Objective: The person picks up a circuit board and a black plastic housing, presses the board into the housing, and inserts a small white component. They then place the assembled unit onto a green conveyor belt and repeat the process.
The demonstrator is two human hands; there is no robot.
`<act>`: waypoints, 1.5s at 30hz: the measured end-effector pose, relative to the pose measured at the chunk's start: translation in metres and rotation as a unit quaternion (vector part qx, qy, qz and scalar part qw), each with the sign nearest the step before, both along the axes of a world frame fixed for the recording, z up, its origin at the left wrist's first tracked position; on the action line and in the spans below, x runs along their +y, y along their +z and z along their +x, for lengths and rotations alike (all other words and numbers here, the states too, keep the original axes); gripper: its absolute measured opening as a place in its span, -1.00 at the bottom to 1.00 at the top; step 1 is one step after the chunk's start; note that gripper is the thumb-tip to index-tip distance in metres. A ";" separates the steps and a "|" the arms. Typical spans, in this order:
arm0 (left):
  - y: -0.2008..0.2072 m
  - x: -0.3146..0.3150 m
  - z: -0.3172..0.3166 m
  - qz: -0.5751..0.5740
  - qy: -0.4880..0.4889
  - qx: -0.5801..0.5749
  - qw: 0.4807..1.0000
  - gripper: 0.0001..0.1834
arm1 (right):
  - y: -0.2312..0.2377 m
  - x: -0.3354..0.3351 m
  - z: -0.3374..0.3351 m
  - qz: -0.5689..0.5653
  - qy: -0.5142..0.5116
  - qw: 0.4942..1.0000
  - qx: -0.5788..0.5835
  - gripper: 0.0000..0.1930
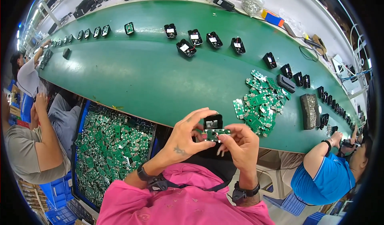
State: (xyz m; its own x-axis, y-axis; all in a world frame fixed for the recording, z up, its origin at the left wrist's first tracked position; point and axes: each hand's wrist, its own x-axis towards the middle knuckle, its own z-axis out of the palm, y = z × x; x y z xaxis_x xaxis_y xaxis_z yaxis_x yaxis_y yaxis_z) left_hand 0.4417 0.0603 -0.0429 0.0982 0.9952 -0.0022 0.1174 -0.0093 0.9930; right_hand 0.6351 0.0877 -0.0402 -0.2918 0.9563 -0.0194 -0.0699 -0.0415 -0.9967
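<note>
Close to my body, just off the table's near edge, a small open black plastic housing (213, 121) is in my left hand (185, 138). A green circuit board (213, 135) lies across the housing's near side, with a reddish patch at its left end. My left thumb presses the board's left end, and the fingers curl behind the housing. The thumb and fingers of my right hand (242, 144) close on the board's right end. Whether the board sits inside the housing or only against it, I cannot tell. A heap of loose circuit boards (262, 105) lies right of my hands.
Black housings (194, 37) line the green table (140, 69). Beside the heap are a dark oblong case (286, 83) and a worn block (309, 111). A blue-edged bin of boards (114, 153) stands left of me. Co-workers sit at left and right (324, 177).
</note>
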 end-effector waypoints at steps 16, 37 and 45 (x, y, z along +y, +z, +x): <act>0.000 -0.002 0.021 -0.069 0.002 -0.136 0.988 -0.46 | 0.000 0.000 -0.004 0.302 -0.004 0.936 -0.181 -0.81; 0.009 -0.001 0.020 -0.076 -0.002 -0.063 0.995 -0.36 | -0.005 0.006 -0.006 0.333 0.024 0.931 -0.151 -0.87; 0.016 -0.006 0.028 0.077 0.091 0.100 0.988 -0.34 | 0.010 0.005 0.000 0.316 0.025 0.911 -0.265 -0.93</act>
State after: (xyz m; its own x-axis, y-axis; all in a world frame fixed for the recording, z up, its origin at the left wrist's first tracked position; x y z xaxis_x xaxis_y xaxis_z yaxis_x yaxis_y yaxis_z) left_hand 0.4697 0.0546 -0.0270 -0.0690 0.9864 0.1491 0.3255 -0.1191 0.9380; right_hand 0.6347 0.0922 -0.0302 -0.4449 0.8115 0.3789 0.4148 0.5617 -0.7158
